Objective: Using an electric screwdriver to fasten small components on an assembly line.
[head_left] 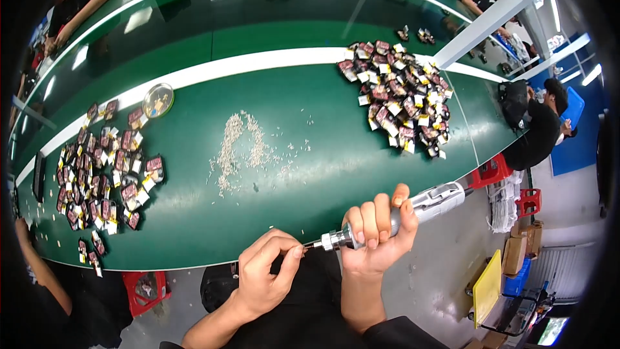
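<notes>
My right hand [378,229] is wrapped round the grey-silver body of a power screwdriver [439,200], held almost level in front of me at the table's near edge. Its thin bit [314,245] points left, to the fingertips of my left hand [268,268]. Thumb and forefinger of that hand are pinched together at the bit's tip. Whatever small thing may be between them is hidden. Beyond my hands, small pale screw-like pieces [242,145] lie scattered on the green tabletop [310,187].
Small black units with dark red faces and white tags form a left heap [97,174] and a right heap [403,94]. A round tin [158,100] stands by the left heap. A white rail [278,57] borders the far side. Co-workers sit around; red stools [145,291] stand beside the table.
</notes>
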`<move>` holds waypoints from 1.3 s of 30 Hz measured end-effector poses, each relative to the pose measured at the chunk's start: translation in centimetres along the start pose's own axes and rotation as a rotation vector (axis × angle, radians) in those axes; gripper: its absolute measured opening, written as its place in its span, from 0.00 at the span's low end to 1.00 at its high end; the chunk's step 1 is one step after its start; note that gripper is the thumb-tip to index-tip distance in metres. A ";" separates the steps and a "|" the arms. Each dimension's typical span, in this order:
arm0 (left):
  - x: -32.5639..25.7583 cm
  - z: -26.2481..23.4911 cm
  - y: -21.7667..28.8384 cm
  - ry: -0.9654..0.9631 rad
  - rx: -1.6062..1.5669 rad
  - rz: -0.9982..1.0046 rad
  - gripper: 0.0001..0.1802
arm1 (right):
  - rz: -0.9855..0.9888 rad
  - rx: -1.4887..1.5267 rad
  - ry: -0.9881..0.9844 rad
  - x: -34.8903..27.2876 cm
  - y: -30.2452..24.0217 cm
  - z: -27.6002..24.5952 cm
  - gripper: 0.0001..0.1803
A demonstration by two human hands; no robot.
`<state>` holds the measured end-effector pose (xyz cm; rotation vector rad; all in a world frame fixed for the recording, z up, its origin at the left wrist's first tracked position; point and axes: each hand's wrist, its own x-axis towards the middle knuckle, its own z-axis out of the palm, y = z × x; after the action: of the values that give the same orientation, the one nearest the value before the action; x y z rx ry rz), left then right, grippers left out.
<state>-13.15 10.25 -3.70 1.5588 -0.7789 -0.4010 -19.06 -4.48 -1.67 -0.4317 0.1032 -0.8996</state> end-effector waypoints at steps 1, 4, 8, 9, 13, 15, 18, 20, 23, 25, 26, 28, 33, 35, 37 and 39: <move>0.5 0.2 0.3 0.004 -0.008 0.033 0.04 | -0.009 0.008 0.004 0.2 -0.3 0.0 0.07; 1.8 0.9 0.7 -0.040 0.086 0.118 0.03 | -0.031 0.021 0.032 0.7 -1.0 -0.6 0.07; 4.6 0.8 1.7 -0.087 0.226 0.253 0.10 | -0.070 0.060 0.057 1.9 -1.8 -1.5 0.08; 5.6 0.6 2.4 -0.075 0.329 0.267 0.13 | -0.089 0.061 0.056 2.5 -2.3 -1.7 0.07; 11.9 0.1 3.7 -0.116 0.450 0.454 0.18 | -0.160 -0.006 0.134 4.8 -4.1 -3.3 0.06; 17.5 1.2 3.1 -0.099 0.486 0.564 0.16 | -0.163 0.021 0.149 6.0 -4.4 -4.5 0.06; 27.7 5.5 -0.8 -0.173 0.539 0.484 0.14 | -0.154 0.037 0.177 7.1 -4.8 -6.0 0.06; 33.5 7.3 -2.6 -0.169 0.604 0.475 0.15 | -0.062 0.046 0.188 6.7 -4.2 -5.9 0.06; 39.6 12.4 -3.2 -0.266 0.466 0.396 0.19 | -0.032 0.083 0.152 6.3 -4.7 -6.4 0.07; 42.7 14.8 -3.6 -0.317 0.454 0.332 0.22 | -0.017 0.077 0.166 6.0 -5.0 -6.6 0.07; 44.2 15.9 -4.3 -0.324 0.450 0.345 0.22 | -0.006 0.077 0.170 5.9 -4.9 -6.7 0.07; 46.7 16.9 -6.6 -0.356 0.411 0.214 0.24 | -0.005 0.086 0.155 6.0 -4.9 -6.8 0.07; 48.7 19.0 -7.7 -0.302 0.593 0.359 0.20 | 0.043 0.100 0.147 5.8 -5.5 -7.3 0.06; 49.3 19.3 -7.8 -0.295 0.663 0.396 0.22 | 0.059 0.101 0.121 5.9 -5.5 -7.4 0.06; 49.7 19.4 -7.7 -0.299 0.693 0.408 0.22 | 0.065 0.106 0.129 5.9 -5.4 -7.3 0.06; 50.1 19.3 -8.0 -0.375 0.634 0.405 0.24 | 0.071 0.116 0.132 5.9 -5.2 -7.3 0.06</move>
<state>11.51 -38.11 -5.04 1.8641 -1.5953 -0.1459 -21.18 -14.23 -5.63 -0.2595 0.1851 -0.8591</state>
